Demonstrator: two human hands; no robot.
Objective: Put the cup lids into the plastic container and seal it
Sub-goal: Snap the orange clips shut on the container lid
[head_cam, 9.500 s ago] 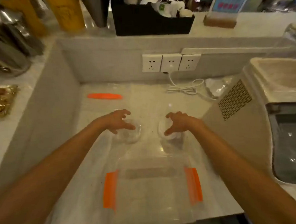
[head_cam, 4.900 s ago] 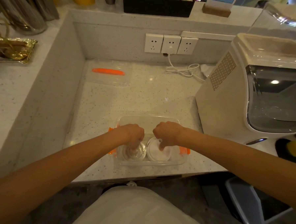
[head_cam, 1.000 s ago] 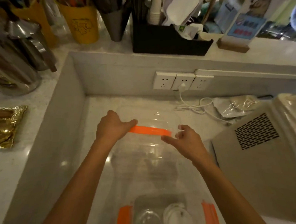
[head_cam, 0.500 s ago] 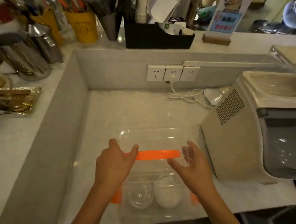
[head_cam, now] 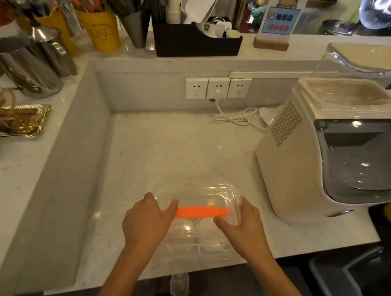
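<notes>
Left hand (head_cam: 146, 222) and right hand (head_cam: 243, 222) both grasp the clear container lid (head_cam: 199, 199) by its short ends over the plastic container (head_cam: 195, 249) holding two cup lids (head_cam: 183, 230) near the desk (head_cam: 167, 149) edge; light, thin, slippery plastic, probably best pressed at its corners.

Your left hand (head_cam: 146, 220) covers the left end of the container lid (head_cam: 197, 197) and its orange strip (head_cam: 201, 211), and your right hand (head_cam: 244, 224) hides the right end, so you cannot tell whether the lid sits down on the plastic container (head_cam: 195, 252) or hovers above it. The two cup lids (head_cam: 183, 230) inside show only as faint domes through clear plastic. The picture's edges cut off the white machine (head_cam: 293, 165) at right and both forearms below.
</notes>
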